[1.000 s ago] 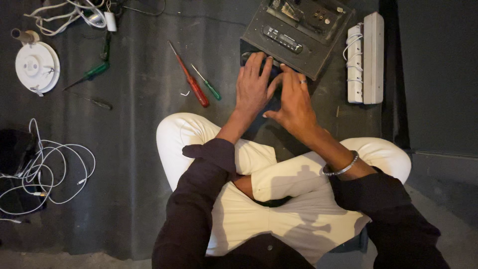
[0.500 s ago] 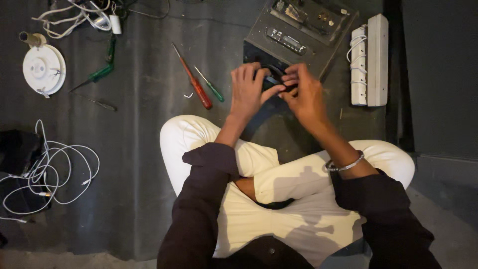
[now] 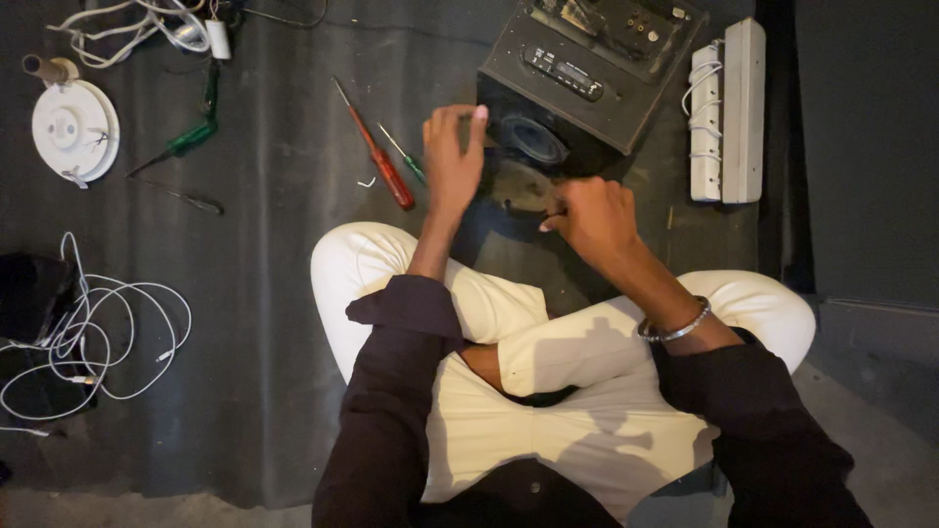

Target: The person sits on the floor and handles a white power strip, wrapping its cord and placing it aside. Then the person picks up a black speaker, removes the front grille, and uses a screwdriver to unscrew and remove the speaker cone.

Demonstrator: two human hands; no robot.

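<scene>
Upper centre: left hand [image 3: 452, 161] fingers curled against the black speaker box [image 3: 587, 83]; right hand [image 3: 592, 217] clenched at its cone [image 3: 533, 140], contents unclear.

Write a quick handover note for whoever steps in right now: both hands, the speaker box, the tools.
Left hand: fingers on the near left edge of the black speaker box, grip not clear.
Right hand: closed at the round speaker opening; what it pinches is hidden.
Box lies on the dark mat, ahead of the crossed legs.
Red screwdriver and small green screwdriver lie left of the box, untouched.
Speaker cone is in place.
</scene>
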